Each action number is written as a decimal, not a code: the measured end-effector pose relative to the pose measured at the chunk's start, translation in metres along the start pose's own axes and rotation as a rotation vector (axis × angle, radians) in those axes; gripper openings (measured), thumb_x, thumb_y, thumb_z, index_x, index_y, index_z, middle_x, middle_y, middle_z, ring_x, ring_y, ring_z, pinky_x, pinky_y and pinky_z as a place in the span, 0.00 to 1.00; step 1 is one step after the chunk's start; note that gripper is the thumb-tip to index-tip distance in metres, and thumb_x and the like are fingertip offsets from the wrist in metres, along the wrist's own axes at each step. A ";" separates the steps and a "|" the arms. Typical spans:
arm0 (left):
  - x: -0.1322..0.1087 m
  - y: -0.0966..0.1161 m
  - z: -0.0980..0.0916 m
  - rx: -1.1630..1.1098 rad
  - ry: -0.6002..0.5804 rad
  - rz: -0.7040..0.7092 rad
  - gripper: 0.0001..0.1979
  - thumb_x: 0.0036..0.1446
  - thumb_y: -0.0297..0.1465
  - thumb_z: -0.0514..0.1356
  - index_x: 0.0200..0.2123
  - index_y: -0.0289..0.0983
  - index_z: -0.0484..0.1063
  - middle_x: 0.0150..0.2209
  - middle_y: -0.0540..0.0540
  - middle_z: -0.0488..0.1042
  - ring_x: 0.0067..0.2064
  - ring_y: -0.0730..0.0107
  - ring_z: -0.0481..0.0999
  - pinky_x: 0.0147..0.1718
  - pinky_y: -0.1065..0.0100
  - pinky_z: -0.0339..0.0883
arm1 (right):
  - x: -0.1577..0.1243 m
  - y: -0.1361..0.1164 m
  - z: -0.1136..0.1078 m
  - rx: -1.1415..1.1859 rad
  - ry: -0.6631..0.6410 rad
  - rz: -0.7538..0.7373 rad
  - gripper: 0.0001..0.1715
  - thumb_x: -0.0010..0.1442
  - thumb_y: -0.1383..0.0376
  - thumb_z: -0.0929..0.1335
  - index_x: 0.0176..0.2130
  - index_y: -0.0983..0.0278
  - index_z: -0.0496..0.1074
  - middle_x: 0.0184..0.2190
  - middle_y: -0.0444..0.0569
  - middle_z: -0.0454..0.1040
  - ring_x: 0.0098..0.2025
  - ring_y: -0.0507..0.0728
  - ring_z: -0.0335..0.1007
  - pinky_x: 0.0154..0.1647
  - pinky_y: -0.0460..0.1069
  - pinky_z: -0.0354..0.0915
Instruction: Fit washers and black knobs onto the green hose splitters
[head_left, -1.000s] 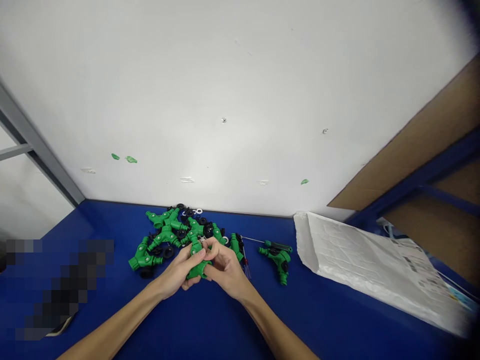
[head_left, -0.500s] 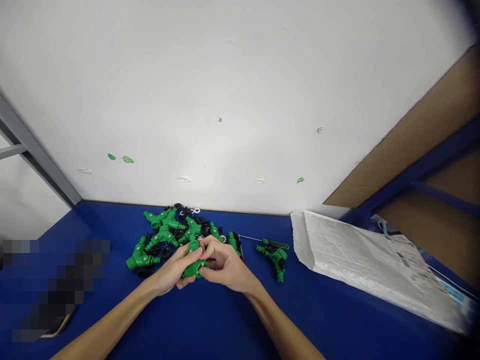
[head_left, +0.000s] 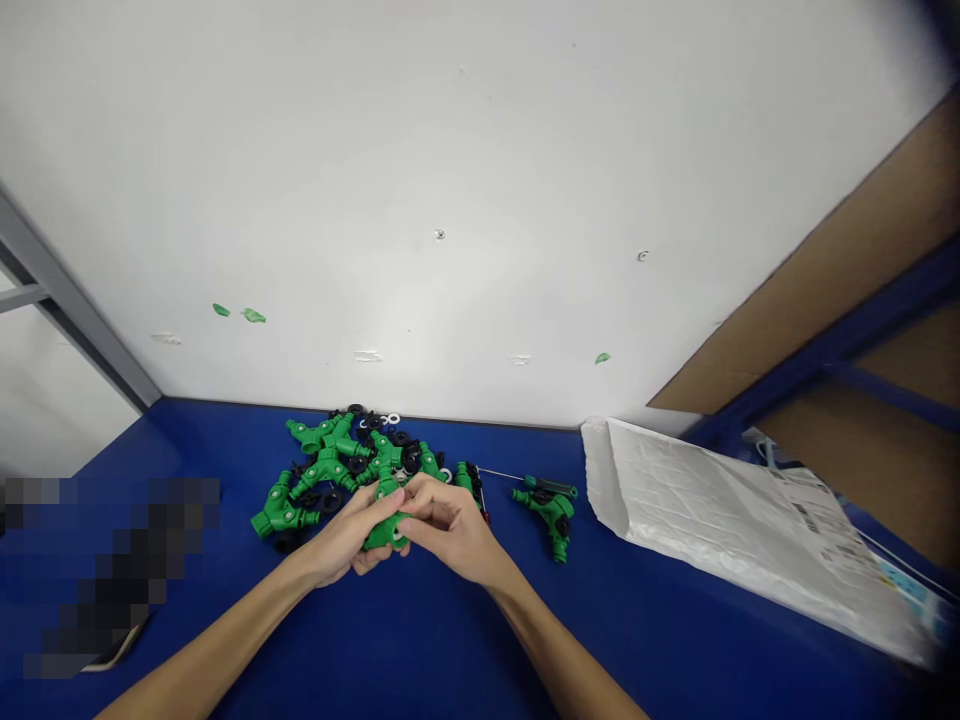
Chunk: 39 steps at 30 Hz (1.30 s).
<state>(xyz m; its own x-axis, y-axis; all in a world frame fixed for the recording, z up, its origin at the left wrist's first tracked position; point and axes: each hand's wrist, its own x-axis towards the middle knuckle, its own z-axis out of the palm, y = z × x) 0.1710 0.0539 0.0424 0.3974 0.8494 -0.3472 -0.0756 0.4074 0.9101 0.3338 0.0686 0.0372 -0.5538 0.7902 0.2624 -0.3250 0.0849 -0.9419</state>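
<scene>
My left hand (head_left: 351, 535) is closed round a green plastic Y-shaped hose connector (head_left: 380, 535), held just above the blue table. My right hand (head_left: 448, 525) is at the connector's right side, its thumb pressed to the round opening and its bent fingers against the body. A small pale spot shows at that opening; I cannot make out whether it is a separate part. Behind both hands lies a pile of similar green connectors (head_left: 328, 470), mixed with black rings (head_left: 331, 502) and white washers (head_left: 394, 419).
Right of my hands lie another green connector (head_left: 553, 520) and a screwdriver (head_left: 551, 488) with a green and black handle. A white padded mailer (head_left: 720, 520) rests farther right on the blue table (head_left: 405, 640). A white wall (head_left: 480, 200) rises behind; blurred squares cover something at left.
My right thumb has moved onto the connector's opening, and the fingers have shifted slightly over it. My left hand keeps its hold. The view has shifted very little.
</scene>
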 end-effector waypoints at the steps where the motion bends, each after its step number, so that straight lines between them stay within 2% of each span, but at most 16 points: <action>1: 0.001 -0.002 0.000 -0.011 0.028 0.030 0.23 0.55 0.53 0.56 0.36 0.39 0.60 0.21 0.52 0.69 0.15 0.82 0.55 0.12 0.79 0.40 | 0.001 0.002 0.002 0.018 0.034 -0.005 0.12 0.56 0.60 0.73 0.30 0.64 0.69 0.34 0.44 0.65 0.29 0.50 0.68 0.28 0.47 0.68; 5: 0.003 -0.009 0.000 -0.027 0.110 0.148 0.21 0.55 0.52 0.57 0.35 0.40 0.59 0.21 0.54 0.68 0.15 0.81 0.57 0.12 0.79 0.43 | 0.003 0.013 0.008 0.095 0.183 0.020 0.12 0.53 0.60 0.75 0.32 0.63 0.72 0.31 0.43 0.66 0.27 0.49 0.62 0.25 0.44 0.61; 8: 0.005 -0.015 0.000 -0.039 0.130 0.207 0.20 0.56 0.50 0.57 0.33 0.40 0.59 0.18 0.57 0.62 0.15 0.81 0.57 0.11 0.79 0.44 | 0.003 0.021 0.011 0.110 0.188 0.010 0.14 0.52 0.60 0.75 0.30 0.63 0.69 0.28 0.42 0.65 0.26 0.48 0.60 0.24 0.44 0.59; 13: 0.007 -0.020 0.001 -0.067 0.187 0.224 0.19 0.56 0.49 0.58 0.32 0.39 0.61 0.15 0.60 0.56 0.15 0.80 0.57 0.11 0.79 0.45 | 0.003 0.024 0.013 -0.004 0.183 -0.044 0.17 0.55 0.57 0.73 0.30 0.63 0.65 0.29 0.43 0.65 0.29 0.50 0.62 0.27 0.45 0.61; 17: 0.008 -0.008 -0.003 -0.217 0.128 0.256 0.19 0.53 0.47 0.62 0.31 0.39 0.60 0.15 0.60 0.56 0.13 0.82 0.53 0.11 0.79 0.42 | 0.009 0.020 0.015 -0.077 0.199 -0.098 0.14 0.57 0.56 0.72 0.35 0.62 0.68 0.28 0.42 0.65 0.28 0.50 0.62 0.30 0.46 0.61; 20: 0.006 0.009 -0.016 -0.293 0.087 0.280 0.21 0.53 0.52 0.58 0.31 0.40 0.60 0.11 0.61 0.54 0.12 0.82 0.46 0.10 0.78 0.41 | 0.017 0.021 0.018 -0.104 0.283 -0.115 0.16 0.64 0.52 0.65 0.42 0.62 0.68 0.29 0.44 0.66 0.25 0.50 0.60 0.24 0.46 0.58; 22: 0.002 0.021 -0.031 -0.345 0.074 0.309 0.21 0.53 0.53 0.57 0.32 0.40 0.60 0.10 0.61 0.53 0.12 0.81 0.44 0.11 0.77 0.41 | 0.022 0.025 0.022 -0.301 0.316 -0.131 0.16 0.68 0.55 0.60 0.39 0.63 0.69 0.29 0.46 0.67 0.27 0.52 0.62 0.26 0.48 0.60; 24: -0.001 0.029 -0.045 -0.401 0.083 0.365 0.21 0.54 0.53 0.56 0.32 0.40 0.60 0.11 0.60 0.53 0.12 0.81 0.44 0.12 0.77 0.40 | 0.027 0.032 0.030 -0.693 0.234 -0.156 0.11 0.66 0.61 0.62 0.37 0.63 0.70 0.32 0.48 0.70 0.35 0.56 0.65 0.37 0.52 0.63; 26: -0.003 0.033 -0.057 -0.482 0.082 0.435 0.19 0.55 0.50 0.57 0.32 0.40 0.62 0.11 0.59 0.54 0.12 0.80 0.46 0.12 0.77 0.39 | 0.033 0.040 0.039 -1.094 0.077 -0.170 0.07 0.63 0.65 0.66 0.41 0.62 0.72 0.39 0.51 0.71 0.44 0.60 0.63 0.46 0.56 0.61; 29: -0.002 0.033 -0.065 -0.507 0.096 0.467 0.19 0.55 0.49 0.58 0.32 0.39 0.63 0.11 0.59 0.55 0.12 0.81 0.46 0.13 0.77 0.37 | 0.044 0.048 0.051 -1.463 -0.073 -0.149 0.14 0.61 0.66 0.67 0.48 0.61 0.72 0.45 0.55 0.70 0.48 0.64 0.60 0.46 0.59 0.60; 33: 0.002 0.029 -0.064 -0.509 0.103 0.475 0.19 0.54 0.49 0.59 0.33 0.39 0.63 0.10 0.58 0.56 0.11 0.81 0.46 0.13 0.78 0.36 | 0.053 0.052 0.056 -1.586 -0.161 -0.168 0.12 0.62 0.69 0.66 0.46 0.63 0.74 0.45 0.58 0.70 0.49 0.66 0.59 0.43 0.59 0.60; 37: 0.003 0.028 -0.061 -0.507 0.111 0.481 0.18 0.54 0.49 0.60 0.33 0.40 0.63 0.10 0.59 0.57 0.11 0.81 0.45 0.12 0.78 0.37 | 0.050 0.050 0.049 -1.463 -0.237 -0.206 0.08 0.60 0.72 0.66 0.34 0.64 0.75 0.39 0.55 0.75 0.46 0.64 0.62 0.43 0.57 0.62; 39: 0.002 0.028 -0.059 -0.502 0.123 0.476 0.19 0.54 0.49 0.60 0.32 0.40 0.62 0.10 0.59 0.56 0.11 0.81 0.45 0.12 0.78 0.37 | 0.047 0.046 0.042 -1.420 -0.240 -0.207 0.07 0.60 0.72 0.67 0.33 0.64 0.75 0.37 0.52 0.76 0.43 0.61 0.66 0.43 0.55 0.64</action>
<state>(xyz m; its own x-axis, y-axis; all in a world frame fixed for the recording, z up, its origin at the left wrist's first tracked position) 0.1163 0.0870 0.0536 0.1126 0.9936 0.0133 -0.6403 0.0623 0.7656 0.2607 0.0842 0.0152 -0.7507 0.5833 0.3102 0.5247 0.8117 -0.2563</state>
